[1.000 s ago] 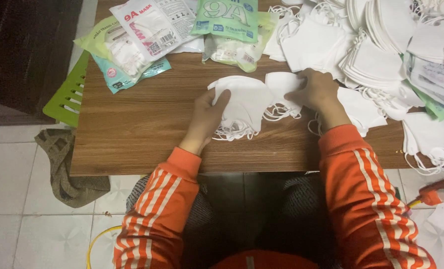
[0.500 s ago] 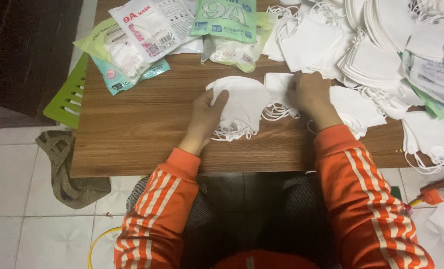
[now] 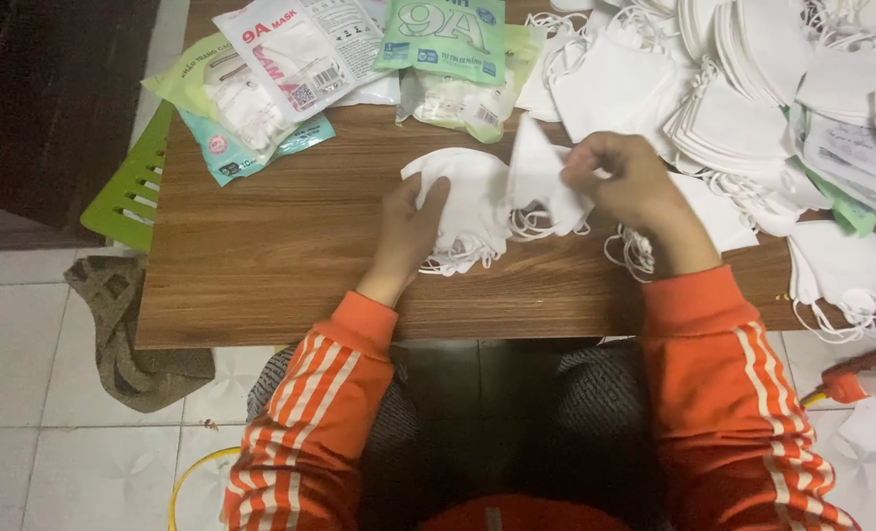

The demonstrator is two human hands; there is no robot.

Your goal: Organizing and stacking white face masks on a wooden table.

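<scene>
I sit at a brown wooden table (image 3: 261, 265) in orange striped sleeves. My left hand (image 3: 410, 228) presses flat on a small stack of white face masks (image 3: 472, 202) lying on the table. My right hand (image 3: 627, 182) pinches a single folded white mask (image 3: 538, 172) and holds it raised just above the right side of that stack. Thin ear loops spill out from under the stack toward the table's near edge.
Sealed mask packets (image 3: 291, 69) in white, green and teal lie at the table's far left. Large heaps of loose white masks (image 3: 753, 108) cover the far right. A green plastic stool (image 3: 128, 187) and a grey rag (image 3: 123, 324) sit on the tiled floor at left.
My right hand has lifted one mask up off the pile; a second ago it rested low among the masks. My left hand stays on the stack.
</scene>
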